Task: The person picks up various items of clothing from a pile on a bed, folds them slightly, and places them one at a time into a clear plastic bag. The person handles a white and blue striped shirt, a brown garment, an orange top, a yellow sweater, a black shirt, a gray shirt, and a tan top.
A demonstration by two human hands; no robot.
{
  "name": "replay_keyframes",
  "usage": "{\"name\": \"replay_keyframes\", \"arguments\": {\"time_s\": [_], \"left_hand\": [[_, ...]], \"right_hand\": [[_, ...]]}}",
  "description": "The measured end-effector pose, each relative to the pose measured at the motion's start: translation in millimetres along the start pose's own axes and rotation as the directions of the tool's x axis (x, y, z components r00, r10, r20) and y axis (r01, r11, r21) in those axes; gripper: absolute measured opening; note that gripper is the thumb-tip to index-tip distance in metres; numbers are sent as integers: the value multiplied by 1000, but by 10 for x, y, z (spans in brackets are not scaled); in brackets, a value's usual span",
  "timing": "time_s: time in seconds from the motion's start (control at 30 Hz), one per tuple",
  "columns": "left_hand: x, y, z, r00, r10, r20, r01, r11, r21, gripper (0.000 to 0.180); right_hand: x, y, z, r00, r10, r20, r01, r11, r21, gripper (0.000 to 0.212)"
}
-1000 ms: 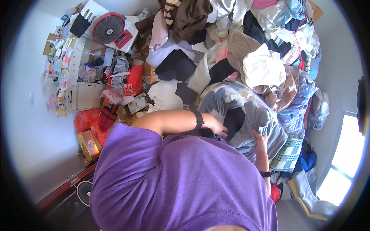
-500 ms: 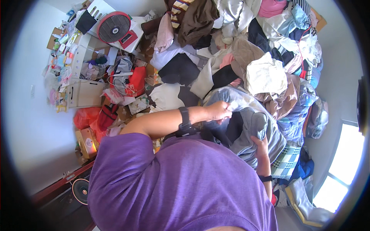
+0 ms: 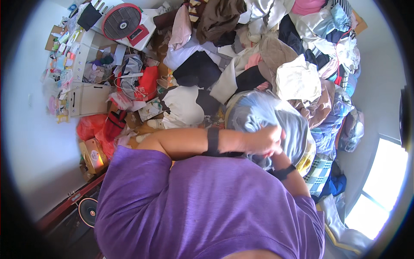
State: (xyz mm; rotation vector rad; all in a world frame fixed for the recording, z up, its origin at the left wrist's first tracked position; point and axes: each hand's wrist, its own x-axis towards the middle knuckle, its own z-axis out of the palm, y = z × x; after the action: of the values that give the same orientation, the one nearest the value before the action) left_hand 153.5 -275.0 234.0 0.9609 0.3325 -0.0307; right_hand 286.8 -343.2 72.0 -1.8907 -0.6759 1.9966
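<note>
In front of my body a clear plastic bag lies bunched over grey clothing. My left hand is closed at the near edge of the bag and gathers its plastic; motion smears the fingers a little. Right up against it is my right hand, mostly hidden behind the left, so its fingers cannot be made out. Both wrists wear black bands. Beyond the bag, a cream cloth bundle rests on a brown garment.
A large heap of clothes, with a black garment and a white piece, spreads ahead. At left are a red fan, a white cabinet, red bags and a cardboard box. Stacked bagged textiles stand at right.
My left hand has moved right and slightly down, drawing the plastic over the grey clothing. My right hand has moved left and up to meet it. The view has shifted slightly.
</note>
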Motion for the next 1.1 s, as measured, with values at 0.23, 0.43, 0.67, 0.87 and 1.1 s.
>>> {"name": "replay_keyframes", "arguments": {"time_s": [0.23,0.43,0.67,0.87,1.1], "left_hand": [[-143,-193,-120,992,-80,94,65,986,153,43],[-546,-41,-563,998,-56,-4,53,973,-223,51],[-525,-14,-455,998,29,-47,-42,953,-301,56],[-359,-12,-272,992,-67,105,72,996,-45,62],[-399,7,-292,999,-24,21,25,998,-64,57]], "right_hand": [[581,-508,685,967,-230,113,101,748,656,27],[-137,-586,365,939,-327,-101,334,941,55,28],[-710,475,-255,658,-479,-581,-269,571,-776,66],[-182,1013,-253,604,-359,-711,-479,549,-685,70],[-734,306,-377,676,-434,-596,-236,639,-732,64]]}}
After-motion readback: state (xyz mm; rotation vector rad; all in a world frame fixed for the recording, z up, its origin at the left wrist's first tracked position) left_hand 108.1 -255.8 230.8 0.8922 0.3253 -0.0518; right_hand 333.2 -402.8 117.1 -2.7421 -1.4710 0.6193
